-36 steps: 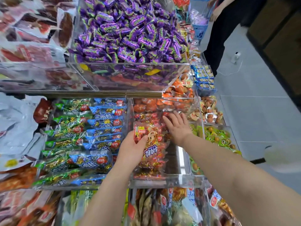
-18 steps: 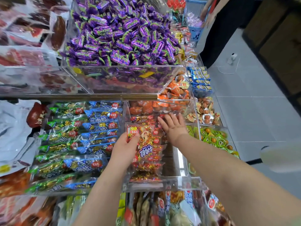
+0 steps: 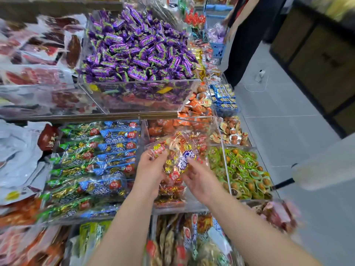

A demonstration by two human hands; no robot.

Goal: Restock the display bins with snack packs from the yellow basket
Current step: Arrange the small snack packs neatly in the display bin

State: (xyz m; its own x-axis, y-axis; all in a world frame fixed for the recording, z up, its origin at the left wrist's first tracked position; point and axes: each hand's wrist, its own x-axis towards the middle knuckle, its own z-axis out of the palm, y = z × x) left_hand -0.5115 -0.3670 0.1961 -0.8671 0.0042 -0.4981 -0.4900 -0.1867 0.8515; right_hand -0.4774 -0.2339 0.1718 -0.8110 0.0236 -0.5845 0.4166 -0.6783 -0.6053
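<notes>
Hands, two of them, meet on one snack pack at the centre of the view. The left hand pinches the pack's 10 o'clock corner, thumb and fingers closed on a small red label. The right hand grips the pack's 5 o'clock end, thumb lying on top and fingers curled beneath. The pack is held tilted just above the clear centre bin, whose front wall shows at 6 o'clock below the wrists. More packs of the same red kind lie in that bin under the hands; their number cannot be told.

The held pack is a clear, crinkled bag. It is filled with small sweets wrapped in red, yellow and gold. A blue-and-white label sits near its middle, and a second red label shows near its lower end.

Around it stand four other filled bins that can be made out. At 9 o'clock is one with long packs in two columns, green outermost and blue nearer the centre. At 12 o'clock is a heap of purple sweets. At 1 o'clock are orange packs. At 3 o'clock are round green packs. One other person, in dark clothes, stands at 1 o'clock by the far end of the display.
</notes>
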